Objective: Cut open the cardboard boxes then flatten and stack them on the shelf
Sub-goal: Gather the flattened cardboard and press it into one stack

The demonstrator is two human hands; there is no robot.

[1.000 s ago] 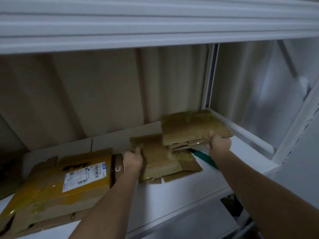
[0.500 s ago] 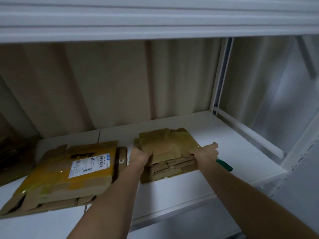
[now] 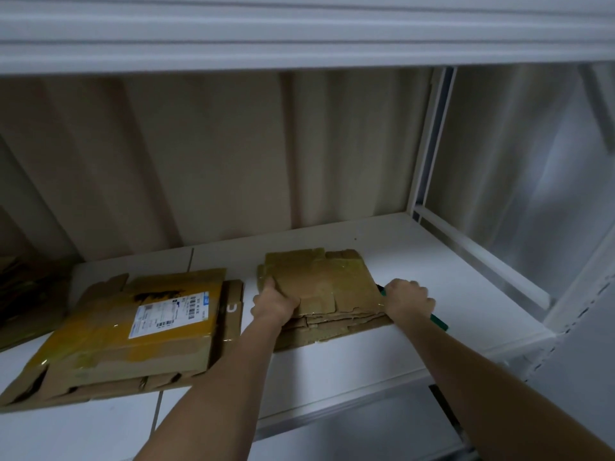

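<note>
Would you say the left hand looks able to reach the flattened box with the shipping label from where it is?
Probably yes. The left hand grips the small flattened stack, and the labelled box lies just to its left on the same shelf with nothing between them. It would have to let go first.

Both bare forearms stretched forward, hands level with each other. Left hand [image 3: 274, 302] has its fingers curled under and thumb on top, right hand [image 3: 410, 297] is fisted, knuckles up.
</note>
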